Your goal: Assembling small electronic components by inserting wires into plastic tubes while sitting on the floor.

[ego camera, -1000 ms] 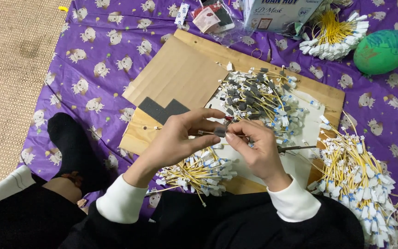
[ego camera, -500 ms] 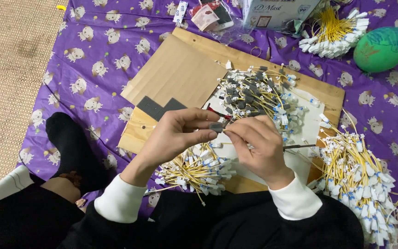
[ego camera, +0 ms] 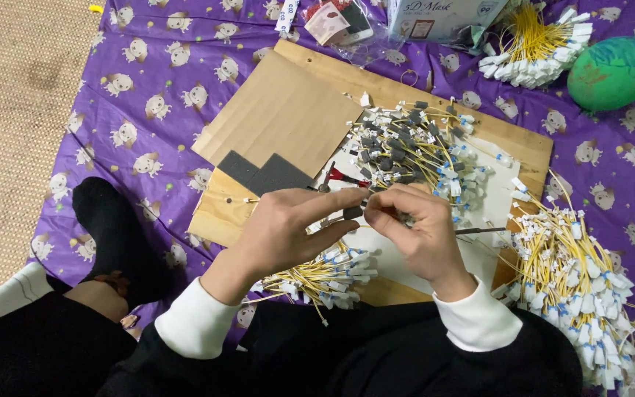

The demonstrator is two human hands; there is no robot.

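Note:
My left hand [ego camera: 288, 228] and my right hand [ego camera: 413, 228] meet over a wooden board [ego camera: 531, 151], fingertips pinching together on one small grey connector piece [ego camera: 352, 212] on a thin yellow wire. Just beyond the hands lies a heap of yellow wires with grey and white ends [ego camera: 413, 151]. A bundle of yellow wires with white tips [ego camera: 325, 272] lies under my left wrist. A thin dark tool [ego camera: 479, 231] pokes out to the right of my right hand.
A large pile of white-tipped yellow wires [ego camera: 575, 272] lies at the right, another bundle [ego camera: 534, 44] at the top. A cardboard sheet [ego camera: 281, 110], dark grey pads [ego camera: 262, 173], a red-handled tool [ego camera: 343, 177], a green egg-shaped object [ego camera: 611, 72] and a white box [ego camera: 442, 16] sit on the purple patterned cloth [ego camera: 148, 95].
Both hands have shifted slightly and the fingertips have closed in on the small piece between them. The piles around have not moved.

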